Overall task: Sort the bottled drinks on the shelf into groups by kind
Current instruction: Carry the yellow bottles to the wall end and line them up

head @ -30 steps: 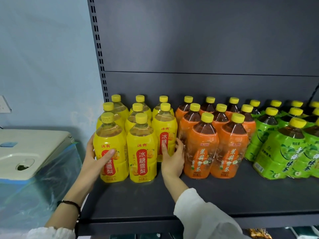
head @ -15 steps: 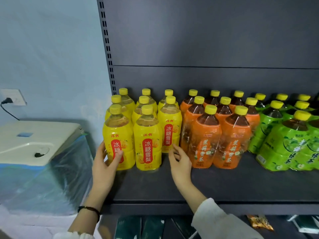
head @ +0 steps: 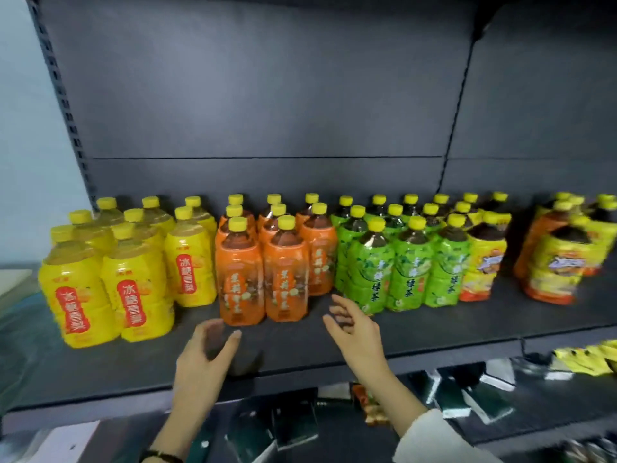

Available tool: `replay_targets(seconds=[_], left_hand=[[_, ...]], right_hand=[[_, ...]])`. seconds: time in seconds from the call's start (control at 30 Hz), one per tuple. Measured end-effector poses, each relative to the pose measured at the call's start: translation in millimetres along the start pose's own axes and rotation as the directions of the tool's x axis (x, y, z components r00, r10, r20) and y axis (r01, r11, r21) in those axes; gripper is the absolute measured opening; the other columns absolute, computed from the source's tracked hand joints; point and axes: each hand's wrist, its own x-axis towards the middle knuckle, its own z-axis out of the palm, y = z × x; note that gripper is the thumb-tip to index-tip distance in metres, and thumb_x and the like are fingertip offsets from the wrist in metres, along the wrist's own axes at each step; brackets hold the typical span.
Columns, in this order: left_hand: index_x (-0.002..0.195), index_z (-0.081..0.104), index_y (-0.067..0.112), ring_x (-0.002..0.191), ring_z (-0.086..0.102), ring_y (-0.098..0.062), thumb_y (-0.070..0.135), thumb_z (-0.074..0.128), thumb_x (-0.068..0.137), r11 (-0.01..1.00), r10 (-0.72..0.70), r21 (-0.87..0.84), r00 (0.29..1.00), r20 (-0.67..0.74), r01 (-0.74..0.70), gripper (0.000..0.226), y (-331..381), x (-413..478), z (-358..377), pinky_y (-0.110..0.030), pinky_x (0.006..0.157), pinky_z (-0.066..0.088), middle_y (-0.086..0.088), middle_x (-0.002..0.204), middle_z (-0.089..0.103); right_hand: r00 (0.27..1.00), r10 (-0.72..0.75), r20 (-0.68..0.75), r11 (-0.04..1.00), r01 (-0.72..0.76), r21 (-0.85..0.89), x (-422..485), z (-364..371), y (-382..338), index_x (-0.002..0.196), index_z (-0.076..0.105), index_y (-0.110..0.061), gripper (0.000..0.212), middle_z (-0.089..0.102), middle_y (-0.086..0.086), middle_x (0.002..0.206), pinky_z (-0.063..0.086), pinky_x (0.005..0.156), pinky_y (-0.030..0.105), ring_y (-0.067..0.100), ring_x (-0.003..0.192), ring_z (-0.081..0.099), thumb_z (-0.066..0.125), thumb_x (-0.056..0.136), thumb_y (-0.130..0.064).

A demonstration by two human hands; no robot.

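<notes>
Bottles with yellow caps stand in colour blocks on the dark shelf [head: 434,332]. Yellow-labelled bottles [head: 133,279] fill the left end. Beside them are orange-labelled bottles [head: 263,272], then green-labelled bottles [head: 400,262]. A yellow-and-orange iced-tea bottle [head: 480,262] touches the green block, and a further mixed cluster [head: 561,259] stands apart at the right. My left hand [head: 203,365] hovers open in front of the orange bottles, holding nothing. My right hand [head: 357,325] is open too, just before the gap between orange and green bottles, touching none.
The shelf's grey back panel rises behind the bottles. A lower shelf [head: 467,396] below holds dark packets and yellow packets [head: 587,359]. A pale wall and a white appliance edge [head: 13,282] lie at the far left.
Both hands have left the yellow bottles and moved right, in front of the orange ones. The view has swung right, showing the green block and the far-right cluster.
</notes>
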Motion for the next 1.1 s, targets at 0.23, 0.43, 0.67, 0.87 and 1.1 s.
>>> replay_targets(seconds=[0.23, 0.43, 0.67, 0.87, 1.1], left_hand=[[0.121, 0.055, 0.025, 0.118, 0.052, -0.012, 0.045, 0.065, 0.085, 0.993, 0.114, -0.065, 0.97, 0.214, -0.102, 0.043, 83.5, -62.8, 158.6, -0.03, 0.094, 0.041, 0.008, 0.123, 0.058], [0.12, 0.05, 0.036, 0.116, 0.052, -0.008, 0.052, 0.06, 0.083, 0.988, 0.137, -0.105, 0.947, 0.29, -0.111, 0.041, 128.5, -90.3, 264.6, -0.03, 0.09, 0.044, 0.013, 0.121, 0.059], [0.119, 0.051, 0.038, 0.118, 0.05, -0.005, 0.052, 0.062, 0.083, 0.983, 0.126, -0.163, 0.943, 0.307, -0.079, 0.04, 154.1, -79.4, 383.1, -0.03, 0.094, 0.043, 0.018, 0.122, 0.056], [0.107, 0.055, 0.046, 0.105, 0.057, 0.001, 0.055, 0.063, 0.076, 0.97, 0.168, -0.226, 0.927, 0.336, -0.094, 0.033, 187.9, -68.0, 490.5, -0.033, 0.089, 0.05, 0.021, 0.108, 0.063], [0.109, 0.058, 0.038, 0.098, 0.06, -0.001, 0.053, 0.06, 0.08, 0.98, 0.15, -0.149, 0.98, 0.133, -0.13, 0.033, 196.8, -77.8, 534.8, -0.035, 0.083, 0.054, 0.016, 0.104, 0.063]], right_hand=[[0.992, 0.055, -0.111, 0.998, -0.056, -0.006, -16.4, -177.5, 46.8, 0.131, 0.056, -0.019, 0.041, 0.063, -0.007, 0.114, 0.049, 0.092, 0.023, 0.01, 0.107, 0.059, 0.064, 0.091, -0.022], [0.984, 0.069, -0.166, 0.997, -0.065, 0.029, -9.2, -263.7, 87.6, 0.114, 0.058, -0.026, 0.028, 0.064, -0.007, 0.105, 0.051, 0.09, 0.029, 0.012, 0.101, 0.061, 0.066, 0.089, -0.018], [0.981, 0.09, -0.169, 0.996, -0.093, -0.011, 49.2, -338.7, 152.6, 0.118, 0.053, -0.028, 0.033, 0.062, -0.007, 0.107, 0.05, 0.091, 0.03, 0.012, 0.103, 0.059, 0.067, 0.089, -0.02], [0.951, 0.103, -0.292, 0.991, -0.123, -0.052, 106.9, -412.8, 200.7, 0.119, 0.05, -0.029, 0.04, 0.06, -0.008, 0.109, 0.052, 0.087, 0.027, 0.004, 0.096, 0.061, 0.07, 0.086, -0.02], [0.933, 0.041, -0.357, 0.998, -0.024, 0.052, 158.9, -461.9, 244.0, 0.121, 0.035, -0.027, 0.065, 0.046, -0.004, 0.119, 0.051, 0.092, 0.036, 0.005, 0.104, 0.054, 0.08, 0.075, -0.012]])
